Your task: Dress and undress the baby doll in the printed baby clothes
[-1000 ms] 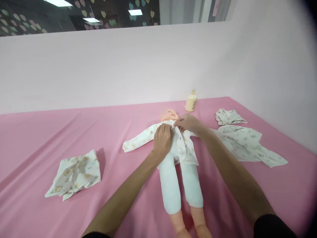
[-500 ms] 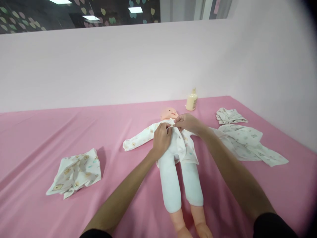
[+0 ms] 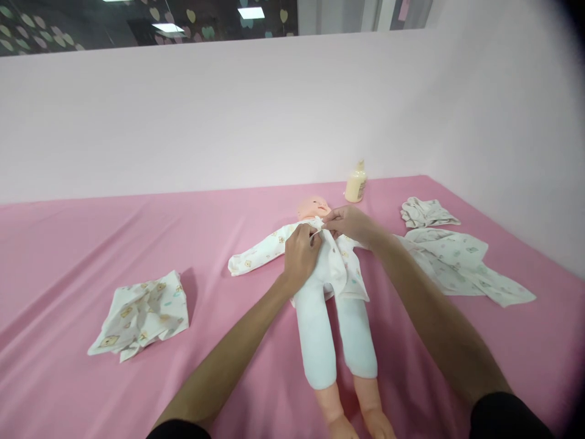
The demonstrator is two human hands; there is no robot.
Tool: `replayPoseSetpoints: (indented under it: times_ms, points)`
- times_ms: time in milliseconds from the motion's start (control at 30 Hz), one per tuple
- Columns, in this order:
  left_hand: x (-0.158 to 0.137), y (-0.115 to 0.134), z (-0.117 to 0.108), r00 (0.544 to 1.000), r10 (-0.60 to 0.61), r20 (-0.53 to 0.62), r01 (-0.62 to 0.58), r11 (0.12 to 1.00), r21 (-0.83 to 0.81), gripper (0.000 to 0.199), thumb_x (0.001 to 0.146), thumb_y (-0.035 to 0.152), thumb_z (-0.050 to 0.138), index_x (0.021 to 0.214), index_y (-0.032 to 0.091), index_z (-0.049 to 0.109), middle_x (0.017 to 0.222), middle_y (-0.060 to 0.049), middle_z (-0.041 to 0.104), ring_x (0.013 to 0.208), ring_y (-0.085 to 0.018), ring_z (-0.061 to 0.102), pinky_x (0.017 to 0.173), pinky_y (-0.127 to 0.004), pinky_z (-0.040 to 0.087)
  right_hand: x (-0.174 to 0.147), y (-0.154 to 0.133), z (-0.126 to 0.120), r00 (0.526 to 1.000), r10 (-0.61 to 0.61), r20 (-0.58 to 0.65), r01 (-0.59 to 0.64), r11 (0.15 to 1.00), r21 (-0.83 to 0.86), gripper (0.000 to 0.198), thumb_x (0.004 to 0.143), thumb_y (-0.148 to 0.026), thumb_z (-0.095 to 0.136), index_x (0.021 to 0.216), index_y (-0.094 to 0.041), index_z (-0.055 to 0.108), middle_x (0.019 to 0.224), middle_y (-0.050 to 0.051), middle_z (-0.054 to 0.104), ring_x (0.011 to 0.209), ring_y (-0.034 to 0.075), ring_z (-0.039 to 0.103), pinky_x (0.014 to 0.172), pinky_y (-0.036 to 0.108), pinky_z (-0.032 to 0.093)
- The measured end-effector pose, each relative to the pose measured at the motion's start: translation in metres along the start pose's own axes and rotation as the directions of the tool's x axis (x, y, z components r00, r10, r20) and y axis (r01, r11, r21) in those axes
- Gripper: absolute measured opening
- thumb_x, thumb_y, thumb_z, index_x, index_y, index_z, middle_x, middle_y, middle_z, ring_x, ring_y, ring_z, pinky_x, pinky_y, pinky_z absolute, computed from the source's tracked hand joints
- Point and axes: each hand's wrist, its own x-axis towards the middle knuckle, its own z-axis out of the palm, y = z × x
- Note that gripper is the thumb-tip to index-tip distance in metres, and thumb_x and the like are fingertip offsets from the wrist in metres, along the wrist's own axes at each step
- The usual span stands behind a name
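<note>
A baby doll [image 3: 314, 341] lies on its back, head away from me and feet toward me. It has a white body and wears an open-fronted white baby shirt [image 3: 353, 271] with a small printed pattern. At the chest, just below the doll's head [image 3: 313, 208], both my hands are closed and close together. My left hand [image 3: 301, 256] pinches a thin white tie of the shirt. My right hand [image 3: 351, 224] pinches at the shirt's front by the neckline; its fingertips partly hide what they grip. One sleeve [image 3: 258, 256] stretches out to the left.
A pink sheet [image 3: 219, 213] covers the surface, with white walls [image 3: 205, 122] behind and at the right. A pale yellow pump bottle [image 3: 355, 185] stands beyond the doll. Printed cloth [image 3: 141, 314] lies at left; at right are a crumpled cloth [image 3: 427, 213] and a spread cloth [image 3: 466, 262].
The thin tie at my left hand shows more plainly, drawn taut between my hands. My left fingers have curled in tighter. The whole view has shifted slightly.
</note>
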Motion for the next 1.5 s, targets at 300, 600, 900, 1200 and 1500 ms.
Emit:
replayPoseSetpoints:
  times_ms: [300, 600, 900, 1200, 1500]
  points:
    - [-0.002, -0.003, 0.004, 0.994, 0.109, -0.029, -0.104, 0.986, 0.132, 0.011, 0.091, 0.013, 0.045, 0.086, 0.021, 0.049, 0.092, -0.006, 0.063, 0.084, -0.019, 0.058, 0.073, -0.031, 0.042, -0.009, -0.007, 0.001, 1.0, -0.007, -0.001, 0.007, 1.0, 0.009, 0.007, 0.081, -0.013, 0.065, 0.08, -0.014, 0.072, 0.067, 0.001, 0.068, 0.062, 0.011, 0.063, 0.06, 0.019, 0.049]
    - [-0.004, 0.0, 0.005, 0.985, 0.172, -0.002, -0.167, 0.957, 0.239, 0.012, 0.094, 0.013, 0.043, 0.088, 0.019, 0.052, 0.093, -0.007, 0.064, 0.086, -0.02, 0.058, 0.074, -0.032, 0.042, -0.007, -0.003, 0.002, 0.999, -0.033, 0.01, 0.033, 0.999, -0.041, 0.006, 0.079, -0.018, 0.067, 0.081, -0.015, 0.072, 0.072, 0.003, 0.071, 0.068, 0.014, 0.067, 0.062, 0.02, 0.052]
    - [-0.001, -0.004, 0.001, 0.999, 0.053, -0.004, -0.053, 0.992, -0.118, 0.011, 0.089, 0.014, 0.049, 0.086, 0.019, 0.058, 0.091, -0.003, 0.067, 0.084, -0.016, 0.059, 0.076, -0.029, 0.043, -0.006, 0.003, -0.006, 0.985, -0.107, 0.139, 0.108, 0.994, -0.002, 0.009, 0.081, -0.017, 0.067, 0.084, -0.014, 0.075, 0.079, 0.004, 0.073, 0.077, 0.014, 0.069, 0.075, 0.022, 0.054]
    - [0.006, -0.002, -0.008, 0.958, -0.229, 0.172, 0.286, 0.785, -0.55, 0.012, 0.081, 0.024, 0.06, 0.087, 0.016, 0.067, 0.087, -0.004, 0.07, 0.08, -0.016, 0.062, 0.074, -0.027, 0.046, 0.007, 0.017, 0.009, 0.98, -0.198, 0.007, 0.197, 0.979, 0.059, 0.007, 0.081, -0.022, 0.071, 0.081, -0.015, 0.073, 0.063, 0.001, 0.067, 0.06, 0.013, 0.062, 0.064, 0.024, 0.053]
    - [0.019, -0.016, -0.016, 0.857, -0.265, 0.442, 0.515, 0.439, -0.736, 0.023, 0.078, 0.035, 0.071, 0.084, 0.013, 0.071, 0.076, -0.005, 0.067, 0.069, -0.013, 0.059, 0.066, -0.026, 0.045, 0.018, 0.031, 0.015, 0.956, -0.292, -0.035, 0.294, 0.941, 0.166, 0.026, 0.074, -0.03, 0.08, 0.087, -0.017, 0.062, 0.072, 0.001, 0.065, 0.063, 0.012, 0.062, 0.059, 0.025, 0.054]
